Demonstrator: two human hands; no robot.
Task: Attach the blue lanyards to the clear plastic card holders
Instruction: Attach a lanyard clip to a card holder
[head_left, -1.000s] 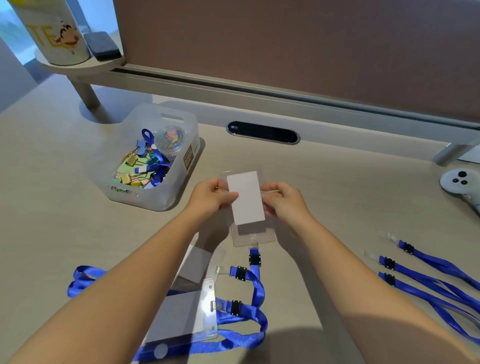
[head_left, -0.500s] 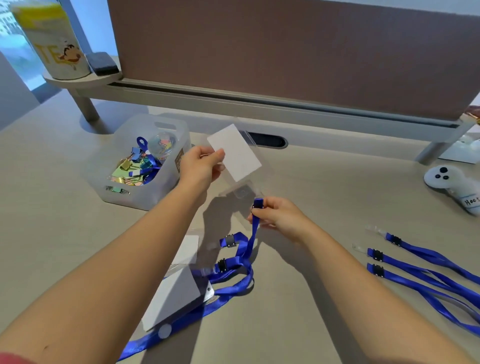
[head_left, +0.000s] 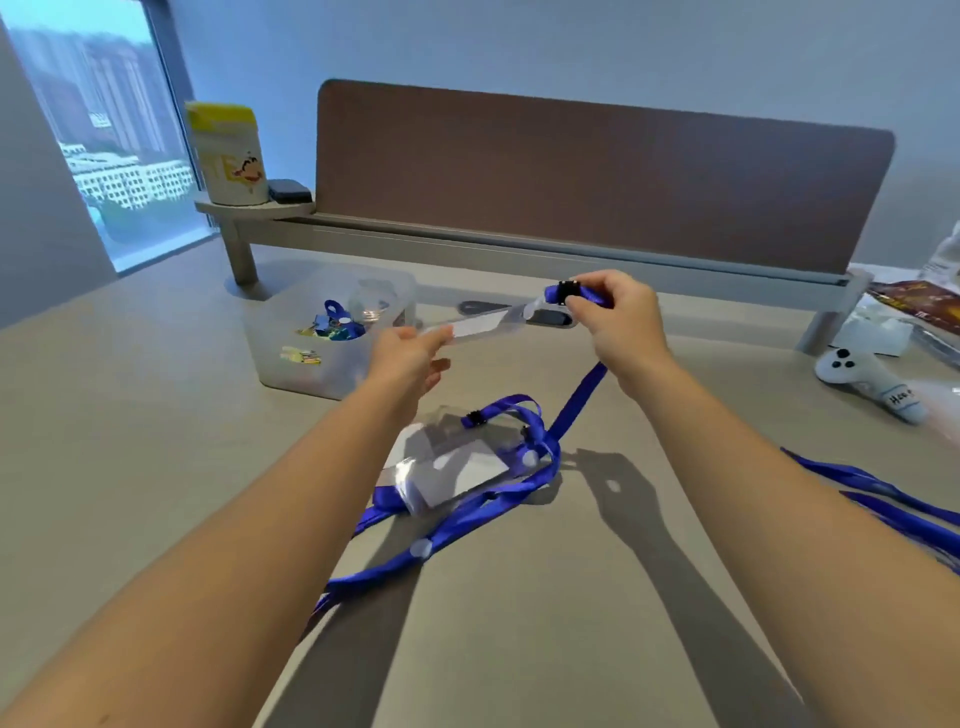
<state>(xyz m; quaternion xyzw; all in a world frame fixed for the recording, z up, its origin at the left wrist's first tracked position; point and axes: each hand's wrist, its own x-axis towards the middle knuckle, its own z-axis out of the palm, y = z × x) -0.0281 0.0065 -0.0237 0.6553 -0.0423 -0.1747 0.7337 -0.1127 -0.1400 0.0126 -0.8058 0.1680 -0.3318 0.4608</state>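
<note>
A clear card holder (head_left: 485, 326) with a white card inside is lifted above the desk, seen nearly edge-on. My left hand (head_left: 410, 358) pinches its near end. My right hand (head_left: 621, 325) grips the black clip end of a blue lanyard (head_left: 579, 395) at the holder's far end; the strap hangs down to the desk. Below, more clear holders (head_left: 452, 462) lie in a pile with blue lanyards (head_left: 467, 512) attached and tangled around them. Loose blue lanyards (head_left: 878, 486) lie at the right.
A translucent bin (head_left: 332, 332) of coloured binder clips stands left of my hands. Behind runs a brown divider panel (head_left: 597, 171) on a grey rail, with a canister (head_left: 226, 153) on its shelf. A white controller (head_left: 867, 382) and packets lie at the far right.
Both hands rose with the holder and lanyard, the holder turning flat and edge-on. My right hand moved up to the clip at the holder's end. The camera tilted upward.
</note>
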